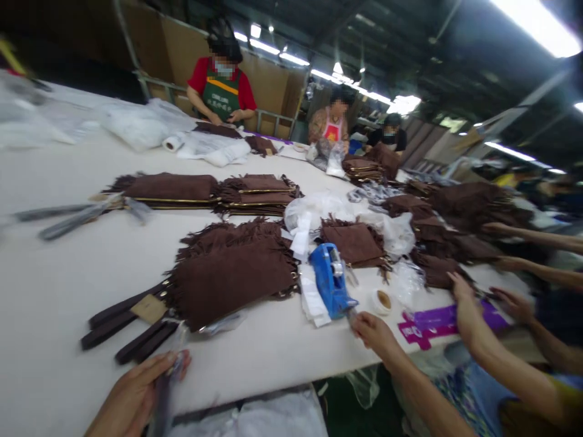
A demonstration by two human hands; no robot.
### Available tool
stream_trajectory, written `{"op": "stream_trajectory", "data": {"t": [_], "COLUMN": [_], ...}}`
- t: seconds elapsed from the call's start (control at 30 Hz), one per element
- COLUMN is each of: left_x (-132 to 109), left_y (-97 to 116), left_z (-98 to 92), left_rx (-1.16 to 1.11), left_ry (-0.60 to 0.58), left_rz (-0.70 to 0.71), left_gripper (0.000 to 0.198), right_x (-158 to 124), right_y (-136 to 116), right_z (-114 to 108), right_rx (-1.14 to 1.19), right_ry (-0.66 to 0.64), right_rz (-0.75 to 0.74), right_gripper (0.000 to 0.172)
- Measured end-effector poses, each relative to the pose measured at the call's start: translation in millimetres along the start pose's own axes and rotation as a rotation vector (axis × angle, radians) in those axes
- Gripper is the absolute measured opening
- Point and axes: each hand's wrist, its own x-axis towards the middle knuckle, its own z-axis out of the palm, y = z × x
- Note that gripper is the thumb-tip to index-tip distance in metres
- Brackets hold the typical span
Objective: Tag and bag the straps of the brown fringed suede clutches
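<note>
Left grip clasps a dark strap; right grip, closure unclear, at the blue tape dispenser; I fear tape snagging the fringed bag.

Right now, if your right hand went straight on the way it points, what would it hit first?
The right hand points up and left, its fingertips close to the near end of the blue tape dispenser. It would likely meet that first; blur hides whether they already touch.
</note>
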Motion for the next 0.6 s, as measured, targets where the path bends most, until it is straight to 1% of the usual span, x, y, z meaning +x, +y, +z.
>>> {"op": "stream_trajectory", "data": {"t": [0.03,0.07,0.1,0.17,0.2,0.23,0.3,0.37,0.43,0.5,0.53,0.6], "left_x": [-2,-4,-4,-3,-2,-1,-2,-4,-7,-8,-8,-9], "left_y": [-4,-6,-8,-8,-8,-8,-8,-7,-5,-2,0,2], "left_z": [-1.4,-2.5,-3.6,-5.8,-6.9,-7.9,-9.3,-10.3,-11.1,-11.7,-12.1,-13.3], "left_rx": [-0.026,-0.044,-0.049,-0.081,-0.103,-0.130,-0.172,-0.192,-0.191,-0.179,-0.175,-0.173], "left_ry": [-0.028,-0.070,-0.108,-0.140,-0.154,-0.163,-0.174,-0.181,-0.203,-0.241,-0.259,-0.276], "left_rz": [-0.014,0.012,0.020,0.050,0.052,0.050,0.028,-0.007,-0.035,-0.028,-0.014,0.016], "left_gripper": [0.029,0.026,0.024,0.020,0.019,0.019,0.019,0.019,0.019,0.020,0.020,0.018], "right_x": [-5,-8,-9,-8,-8,-11,-21,-36,-49,-58,-61,-65], "right_y": [6,11,14,9,0,-12,-45,-80,-106,-119,-121,-120], "right_z": [4,9,15,34,49,67,111,159,203,240,253,272], "right_rx": [-0.039,-0.078,-0.119,-0.174,-0.179,-0.170,-0.123,-0.067,-0.021,-0.004,-0.007,-0.036], "right_ry": [-0.046,-0.097,-0.105,-0.171,-0.227,-0.301,-0.465,-0.619,-0.727,-0.793,-0.814,-0.813], "right_rz": [0.015,0.030,0.023,-0.081,-0.158,-0.239,-0.384,-0.484,-0.569,-0.644,-0.680,-0.754], "right_gripper": [0.036,0.038,0.039,0.038,0.037,0.037,0.034,0.028,0.025,0.022,0.020,0.018]}}
